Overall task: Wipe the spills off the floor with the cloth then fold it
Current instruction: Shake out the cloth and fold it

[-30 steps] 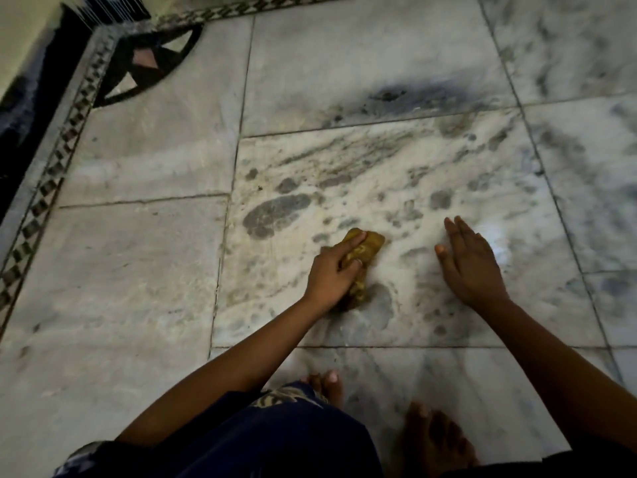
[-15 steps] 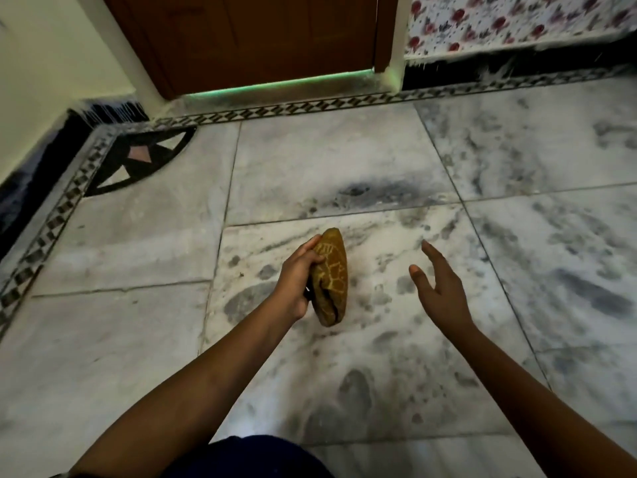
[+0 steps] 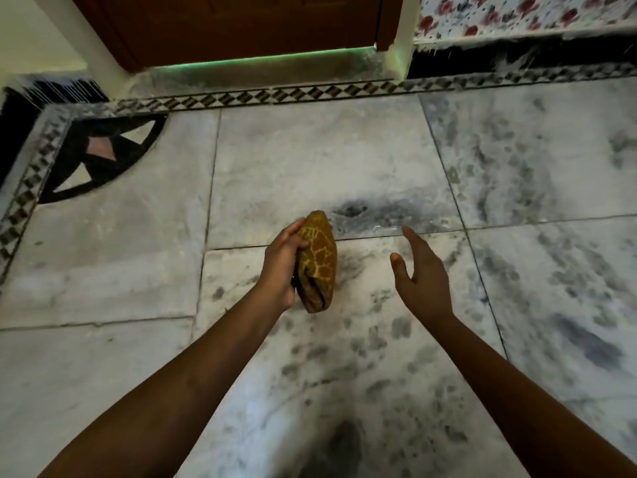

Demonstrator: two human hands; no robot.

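Your left hand (image 3: 281, 270) grips the bunched cloth (image 3: 319, 262) above the floor (image 3: 310, 157), its long axis running away from you, while your right hand (image 3: 422, 274), fingers (image 3: 415, 238) released and empty, waits just to the cloth's right.
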